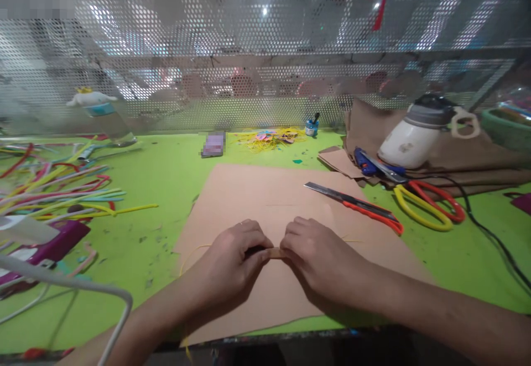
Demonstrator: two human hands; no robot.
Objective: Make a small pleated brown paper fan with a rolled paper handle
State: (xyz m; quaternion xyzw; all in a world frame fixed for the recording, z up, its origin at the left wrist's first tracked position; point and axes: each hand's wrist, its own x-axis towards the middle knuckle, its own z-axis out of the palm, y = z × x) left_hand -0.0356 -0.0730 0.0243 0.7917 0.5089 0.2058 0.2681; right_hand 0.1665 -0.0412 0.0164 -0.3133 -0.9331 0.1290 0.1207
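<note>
Both hands meet over a sheet of brown kraft paper (244, 189) lying on the green table. Between them is a short, narrow brown strip (275, 253), perhaps folded paper; most of it is hidden by the fingers. My left hand (238, 252) is closed on its left end, thumb below. My right hand (313, 250) pinches the right end with curled fingers. A thin yellow string (194, 251) shows left of my left hand, and a bit of yellow shows right of my right hand. Just beyond my right hand, a utility knife (352, 200) with an orange-red edge rests on the sheet.
Scissors (423, 205) with yellow and red handles and a blue glue gun (365, 161) lie right, before a white bottle (404, 136) on brown paper. Colourful pipe cleaners (62, 189) and a purple device (53, 250) crowd the left. A grey cable (83, 283) crosses lower left.
</note>
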